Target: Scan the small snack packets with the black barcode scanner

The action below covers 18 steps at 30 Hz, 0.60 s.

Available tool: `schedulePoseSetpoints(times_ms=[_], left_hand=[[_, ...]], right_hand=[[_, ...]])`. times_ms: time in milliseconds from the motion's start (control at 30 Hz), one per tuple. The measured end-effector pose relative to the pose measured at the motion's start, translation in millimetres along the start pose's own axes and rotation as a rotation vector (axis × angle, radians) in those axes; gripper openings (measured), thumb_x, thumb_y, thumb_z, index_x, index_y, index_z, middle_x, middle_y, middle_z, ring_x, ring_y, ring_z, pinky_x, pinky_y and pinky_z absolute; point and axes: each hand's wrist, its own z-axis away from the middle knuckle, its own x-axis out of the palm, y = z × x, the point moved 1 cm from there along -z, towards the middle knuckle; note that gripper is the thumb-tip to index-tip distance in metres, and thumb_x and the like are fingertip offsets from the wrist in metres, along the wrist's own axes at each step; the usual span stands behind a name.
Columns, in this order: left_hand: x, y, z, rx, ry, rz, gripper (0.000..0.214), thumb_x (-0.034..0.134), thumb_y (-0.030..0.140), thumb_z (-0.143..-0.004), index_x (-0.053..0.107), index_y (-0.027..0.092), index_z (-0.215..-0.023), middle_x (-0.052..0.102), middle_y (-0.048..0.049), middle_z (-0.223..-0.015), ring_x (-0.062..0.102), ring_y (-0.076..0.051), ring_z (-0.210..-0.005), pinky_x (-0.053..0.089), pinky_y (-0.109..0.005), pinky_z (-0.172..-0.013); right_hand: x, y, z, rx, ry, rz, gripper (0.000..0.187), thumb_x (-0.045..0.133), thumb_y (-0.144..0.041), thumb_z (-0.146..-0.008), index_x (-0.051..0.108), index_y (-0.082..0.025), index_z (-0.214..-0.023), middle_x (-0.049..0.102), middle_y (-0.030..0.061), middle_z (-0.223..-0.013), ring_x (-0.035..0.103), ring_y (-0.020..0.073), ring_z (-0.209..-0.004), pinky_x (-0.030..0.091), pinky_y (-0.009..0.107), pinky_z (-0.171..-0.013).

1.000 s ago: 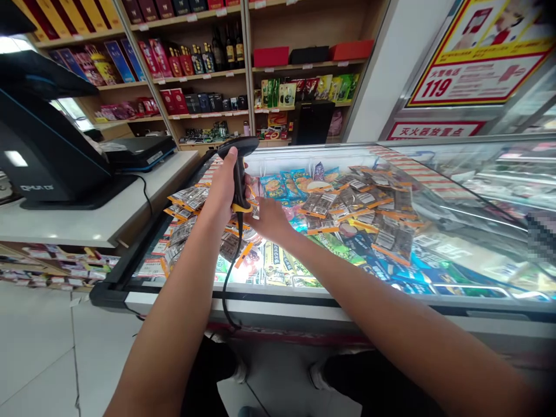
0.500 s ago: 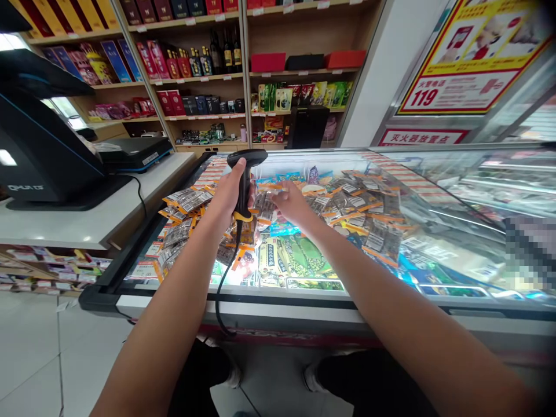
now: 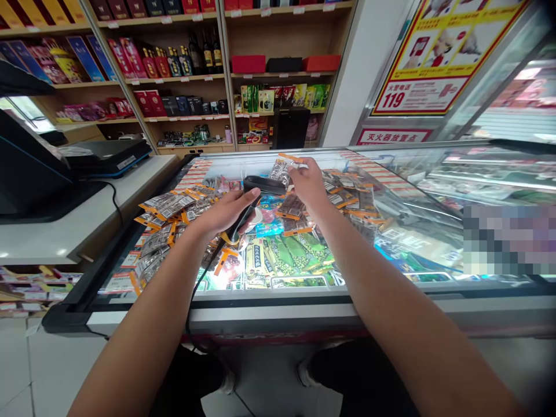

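Grips a smooth black scanner [image 3: 263, 185] in left fingers [image 3: 251, 195]; pinches a shiny, orange-edged packet [image 3: 278, 169] in right fingers [image 3: 299, 176], projecting left from their tips. Has below both a glass-topped freezer [image 3: 269, 313], containing glossy green bags [image 3: 297, 255].

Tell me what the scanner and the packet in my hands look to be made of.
The scanner looks like hard, moulded black plastic with a satin finish, since its smooth surface shows only a soft sheen. The packet is probably thin, glossy, orange-edged plastic film, judging by its bright highlights; a foil layer can't be ruled out.
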Motion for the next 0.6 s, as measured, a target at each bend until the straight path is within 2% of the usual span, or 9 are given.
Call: schedulePoseSetpoints(times_ms=[233, 333, 400, 467, 533, 600], left_hand=[[3.7, 0, 1, 0.026, -0.049, -0.044, 0.056, 0.059, 0.076, -0.089, 0.048, 0.022, -0.079, 0.058, 0.0011, -0.062, 0.054, -0.011, -0.041, 0.043, -0.024, -0.037], [4.1, 4, 3, 0.024, -0.026, -0.014, 0.056, 0.060, 0.076, -0.088, 0.050, 0.021, -0.081, 0.059, 0.0008, -0.062, 0.054, -0.010, -0.041, 0.041, -0.023, -0.038], [2.3, 7, 3, 0.044, 0.035, 0.030, 0.056, 0.061, 0.076, -0.088, 0.051, 0.021, -0.083, 0.060, 0.0008, -0.063, 0.054, -0.010, -0.041, 0.039, -0.023, -0.038], [-0.8, 7, 1, 0.089, 0.121, 0.087, 0.055, 0.062, 0.075, -0.087, 0.052, 0.021, -0.084, 0.060, 0.0011, -0.062, 0.053, -0.010, -0.040, 0.038, -0.022, -0.039], [-4.3, 6, -3, 0.127, 0.216, 0.155, 0.056, 0.062, 0.076, -0.086, 0.052, 0.021, -0.084, 0.058, 0.0019, -0.061, 0.052, -0.010, -0.040, 0.037, -0.022, -0.039], [-7.5, 5, -7, 0.136, 0.303, 0.215, 0.056, 0.061, 0.077, -0.086, 0.052, 0.021, -0.084, 0.057, 0.0025, -0.059, 0.052, -0.010, -0.039, 0.035, -0.022, -0.038]], right_hand=[[-3, -2, -3, 0.025, -0.003, -0.050, 0.019, 0.059, -0.032, -0.096, 0.049, -0.025, -0.111, 0.059, -0.0007, -0.088, 0.059, 0.0152, -0.068, 0.046, 0.024, -0.056], [-10, -5, -4, 0.015, -0.016, 0.060, 0.022, 0.056, -0.031, -0.097, 0.052, -0.025, -0.117, 0.057, -0.0014, -0.081, 0.056, 0.0164, -0.064, 0.046, 0.027, -0.057], [-19, -7, -5, 0.011, -0.069, 0.222, 0.027, 0.053, -0.029, -0.097, 0.055, -0.025, -0.123, 0.057, -0.0006, -0.078, 0.056, 0.0187, -0.062, 0.047, 0.031, -0.061], [-30, -8, -6, 0.001, -0.141, 0.473, 0.030, 0.054, -0.029, -0.096, 0.060, -0.024, -0.125, 0.062, 0.0039, -0.084, 0.063, 0.0237, -0.072, 0.051, 0.037, -0.072], [-38, -7, -5, 0.007, -0.149, 0.780, 0.033, 0.061, -0.031, -0.093, 0.065, -0.022, -0.124, 0.068, 0.0122, -0.103, 0.066, 0.0339, -0.099, 0.050, 0.049, -0.090], [-37, -9, -1, -0.046, -0.072, 1.003, 0.038, 0.068, -0.034, -0.090, 0.067, -0.017, -0.124, 0.064, 0.0212, -0.126, 0.056, 0.0460, -0.125, 0.041, 0.061, -0.103]])
